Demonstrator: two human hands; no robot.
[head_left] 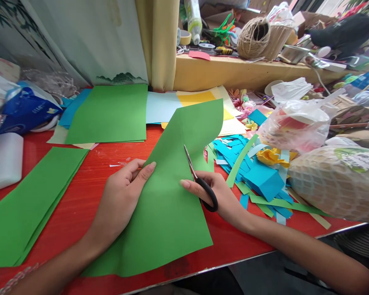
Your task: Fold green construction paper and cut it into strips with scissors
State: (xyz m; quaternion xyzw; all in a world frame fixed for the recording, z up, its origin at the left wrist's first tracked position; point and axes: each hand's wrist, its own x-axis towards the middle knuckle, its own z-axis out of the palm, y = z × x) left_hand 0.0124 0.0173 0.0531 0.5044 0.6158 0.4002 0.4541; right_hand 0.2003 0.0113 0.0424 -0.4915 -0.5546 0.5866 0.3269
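A large sheet of green paper is held up at a slant over the red table. My left hand pinches its left edge between thumb and fingers. In my right hand is a pair of scissors with black handles; the thumb points left across the paper. The scissor blades lie against the sheet near its middle, pointing up and slightly left. The sheet's upper right part curls away beyond the blades. Part of the right hand's fingers is hidden behind the sheet and the handle.
Stacked green paper lies at left, with another green stack at the back. Blue and green paper scraps heap up on the right beside a netted bag. A twine ball sits on the cluttered ledge.
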